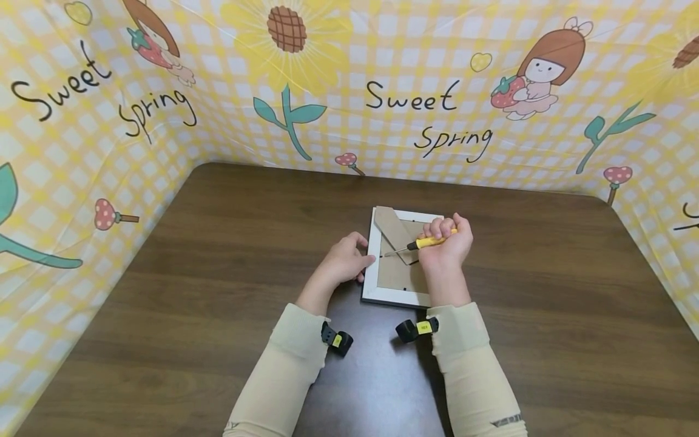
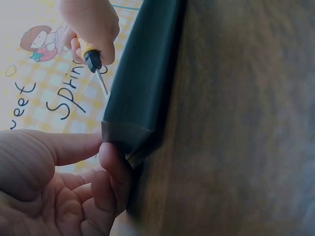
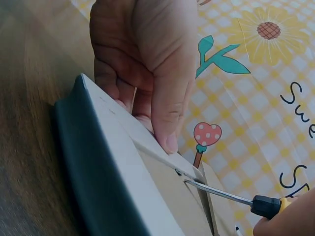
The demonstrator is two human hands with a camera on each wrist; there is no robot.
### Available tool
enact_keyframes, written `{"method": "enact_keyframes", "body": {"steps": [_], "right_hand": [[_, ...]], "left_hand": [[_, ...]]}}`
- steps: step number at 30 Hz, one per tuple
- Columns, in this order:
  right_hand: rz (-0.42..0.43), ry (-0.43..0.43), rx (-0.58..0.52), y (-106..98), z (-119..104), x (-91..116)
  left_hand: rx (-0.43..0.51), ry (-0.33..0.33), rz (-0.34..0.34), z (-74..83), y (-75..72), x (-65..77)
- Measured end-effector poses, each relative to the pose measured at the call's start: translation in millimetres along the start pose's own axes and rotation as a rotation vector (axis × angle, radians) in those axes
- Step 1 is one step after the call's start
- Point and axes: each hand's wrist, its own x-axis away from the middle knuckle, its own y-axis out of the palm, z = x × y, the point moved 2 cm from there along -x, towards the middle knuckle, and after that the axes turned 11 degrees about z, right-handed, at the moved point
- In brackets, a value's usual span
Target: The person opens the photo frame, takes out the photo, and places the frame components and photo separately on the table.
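A picture frame [image 1: 371, 278] lies face down, its white back border and dark outer side showing. Its brown backing board [image 1: 394, 278] carries a folded cardboard stand leg [image 1: 390, 223]. My left hand [image 1: 345, 260] pinches the frame's left edge, thumb on top of the border and fingers at the side. In my right hand [image 1: 449, 249] I grip a screwdriver [image 1: 430, 241] with a yellow handle and black collar. Its metal shaft [image 3: 221, 193] points left across the board, the tip right at a small dark tab [image 3: 178, 172] on the border's inner edge.
The frame rests on a dark brown wooden table [image 1: 218, 291]. A yellow checked cloth [image 1: 349, 79] with printed flowers and words stands as a wall behind and at both sides. Black wrist cameras [image 1: 340, 343] sit at both cuffs.
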Motion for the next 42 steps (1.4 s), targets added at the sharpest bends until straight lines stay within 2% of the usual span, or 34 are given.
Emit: {"method": "enact_keyframes", "body": {"steps": [11, 24, 31, 36, 42], "right_hand": [[0.042, -0.018, -0.004, -0.9, 4.5, 0.4], [0.118, -0.059, -0.076, -9.3, 13.3, -4.3], [0.131, -0.113, -0.118, -8.5, 18.0, -6.7], [0.121, -0.127, -0.103, -5.0, 24.6, -4.3], [0.129, -0.137, -0.101, -6.8, 25.6, -4.7]], "left_hand": [[-0.015, -0.009, 0.001, 1.1, 1.4, 1.3], [-0.009, 0.005, 0.008, -0.5, 5.3, 1.7], [-0.023, 0.013, 0.007, 0.9, 4.8, 0.2], [-0.050, 0.020, 0.032, -0.2, 1.2, 0.6], [-0.023, 0.018, 0.022, -0.9, 2.3, 1.3]]}}
